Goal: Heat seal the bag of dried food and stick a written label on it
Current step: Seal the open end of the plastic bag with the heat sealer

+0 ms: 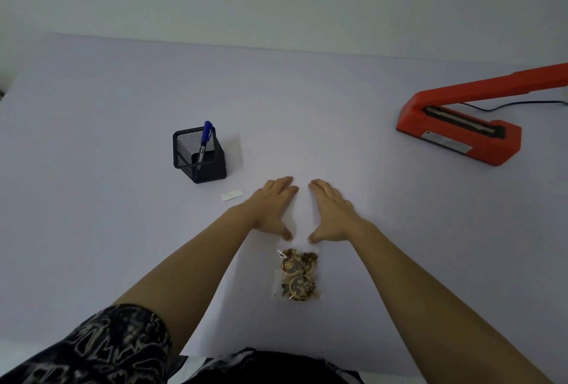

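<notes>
A clear plastic bag (297, 274) of brown dried food lies flat on the table near me, its empty upper part reaching away from me. My left hand (272, 207) and my right hand (330, 210) lie palm down, side by side, on that empty upper part of the bag, fingers together and pointing away, thumbs near the food. Neither hand grips anything. A small white label (231, 194) lies on the table left of my left hand. A blue pen (205, 140) stands in a black mesh holder (198, 154). The red heat sealer (461, 125) sits far right, its arm raised.
The pale table (92, 230) stretches wide around the hands. The sealer's black cable (507, 105) runs off to the right. The table's far edge meets a plain wall. A patterned dark sleeve shows at the lower left.
</notes>
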Motion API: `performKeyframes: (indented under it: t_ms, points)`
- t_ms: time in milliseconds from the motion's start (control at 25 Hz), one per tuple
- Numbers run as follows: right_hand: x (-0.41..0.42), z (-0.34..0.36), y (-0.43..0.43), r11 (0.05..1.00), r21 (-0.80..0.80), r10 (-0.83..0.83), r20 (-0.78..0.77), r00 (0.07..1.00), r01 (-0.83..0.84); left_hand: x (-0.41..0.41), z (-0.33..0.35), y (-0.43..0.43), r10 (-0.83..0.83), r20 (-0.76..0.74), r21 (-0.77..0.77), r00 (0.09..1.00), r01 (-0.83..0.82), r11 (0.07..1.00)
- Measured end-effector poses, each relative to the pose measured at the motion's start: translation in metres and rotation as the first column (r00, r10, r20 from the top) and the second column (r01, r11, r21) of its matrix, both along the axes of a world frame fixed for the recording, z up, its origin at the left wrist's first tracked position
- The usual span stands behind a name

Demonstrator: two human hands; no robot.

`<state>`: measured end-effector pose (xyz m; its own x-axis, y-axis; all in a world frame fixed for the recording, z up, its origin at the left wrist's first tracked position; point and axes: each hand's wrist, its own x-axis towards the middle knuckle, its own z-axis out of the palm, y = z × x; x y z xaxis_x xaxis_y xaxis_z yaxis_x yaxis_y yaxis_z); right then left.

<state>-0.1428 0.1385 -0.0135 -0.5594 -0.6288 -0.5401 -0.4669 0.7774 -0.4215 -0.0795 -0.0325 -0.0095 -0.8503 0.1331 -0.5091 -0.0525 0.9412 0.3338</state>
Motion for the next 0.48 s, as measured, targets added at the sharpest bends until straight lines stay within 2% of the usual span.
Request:
performKeyframes:
  t_ms: [80, 160, 240, 320, 400, 480]
  points:
    - [-0.002, -0.003, 0.0, 0.996, -0.055, -0.07, 0.106, 0.992, 0.076, -0.004, 0.003, 0.001, 0.1, 0.011, 0.083, 0.995, -0.101, 0.991]
    - [-0.004, -0.005, 0.0, 0.957, -0.171, -0.19, 0.238, 0.952, 0.234, -0.005, 0.005, 0.001, 0.159, 0.009, 0.124, 0.987, -0.159, 0.979]
    - [-0.003, -0.004, 0.002, 0.849, -0.301, -0.326, 0.348, 0.879, 0.434, -0.004, 0.006, 0.001, 0.191, -0.003, 0.167, 0.982, -0.188, 0.968]
    - [-0.003, 0.0, 0.006, 0.687, -0.407, -0.464, 0.392, 0.794, 0.602, -0.003, 0.009, 0.0, 0.237, -0.037, 0.221, 0.971, -0.224, 0.949]
    - [-0.006, 0.004, 0.011, 0.554, -0.476, -0.574, 0.375, 0.728, 0.683, -0.006, 0.015, 0.0, 0.294, -0.109, 0.278, 0.95, -0.255, 0.926]
    - [-0.014, 0.007, 0.02, 0.486, -0.514, -0.654, 0.321, 0.684, 0.706, -0.018, 0.024, 0.003, 0.333, -0.154, 0.353, 0.93, -0.263, 0.898]
